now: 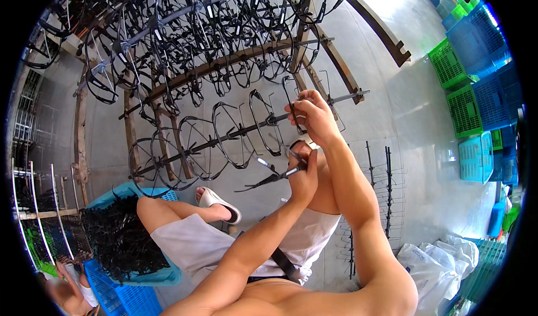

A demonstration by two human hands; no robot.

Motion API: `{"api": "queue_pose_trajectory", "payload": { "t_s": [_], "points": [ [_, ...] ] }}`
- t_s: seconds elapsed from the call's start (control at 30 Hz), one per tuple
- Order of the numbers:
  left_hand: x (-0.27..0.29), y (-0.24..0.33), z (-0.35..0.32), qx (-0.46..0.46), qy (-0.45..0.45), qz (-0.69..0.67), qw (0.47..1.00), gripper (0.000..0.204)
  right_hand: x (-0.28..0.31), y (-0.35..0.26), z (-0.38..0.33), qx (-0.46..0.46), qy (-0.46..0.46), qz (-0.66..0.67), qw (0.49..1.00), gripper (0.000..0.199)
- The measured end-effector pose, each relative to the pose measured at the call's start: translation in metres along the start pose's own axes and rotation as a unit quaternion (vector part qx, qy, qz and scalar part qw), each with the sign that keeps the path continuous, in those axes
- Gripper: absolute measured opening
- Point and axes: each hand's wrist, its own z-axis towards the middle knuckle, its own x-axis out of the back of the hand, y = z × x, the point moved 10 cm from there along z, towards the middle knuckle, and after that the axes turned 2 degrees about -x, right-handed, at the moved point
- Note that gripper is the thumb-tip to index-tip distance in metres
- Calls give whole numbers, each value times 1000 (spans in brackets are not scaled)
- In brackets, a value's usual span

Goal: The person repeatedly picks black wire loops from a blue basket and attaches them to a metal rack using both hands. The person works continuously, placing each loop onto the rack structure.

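Note:
My left hand (304, 177) is closed round several thin black strips (272, 177) with pale ends, held above my knee. Farther forward, my right hand (312, 117) pinches a narrow black loop (289, 94) near the end of a dark bar (242, 132). Thin wire hooks stick out of this bar, and more black loops (224, 142) hang along it to the left. What exactly the strips and loops are, I cannot tell. A light-blue basket (171, 275) by my left leg is heaped with black strips (120, 240).
Ahead, a wooden rack (238, 58) carries bars crowded with black loops. Spare hooked bars (388, 187) lie on the floor at right, near white plastic bags (437, 268). Green crates (464, 111) and blue crates (485, 41) are stacked far right. Another person (70, 293) is at lower left.

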Motion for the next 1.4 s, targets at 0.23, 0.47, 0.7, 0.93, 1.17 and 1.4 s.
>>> {"api": "queue_pose_trajectory", "payload": {
  "t_s": [0.23,0.47,0.7,0.93,1.17,1.4],
  "points": [
    [-2,-12,18,56,-17,10,998,11,5,0,-4,10,8,0,1000,20],
    [0,-11,22,27,-24,9,999,11,6,-7,-11,37,-11,22,999,22],
    [-4,-6,27,36,12,-51,998,18,10,-10,-22,49,-43,-70,995,24],
    [-12,-26,24,122,-20,-104,987,14,8,-13,-21,79,-41,-70,994,23],
    [-20,-9,3,200,-22,-177,963,33,18,-24,-27,113,5,-89,990,29],
    [11,75,-24,179,-25,-451,874,51,-7,-9,-128,105,-131,-301,939,36]
  ]
}}
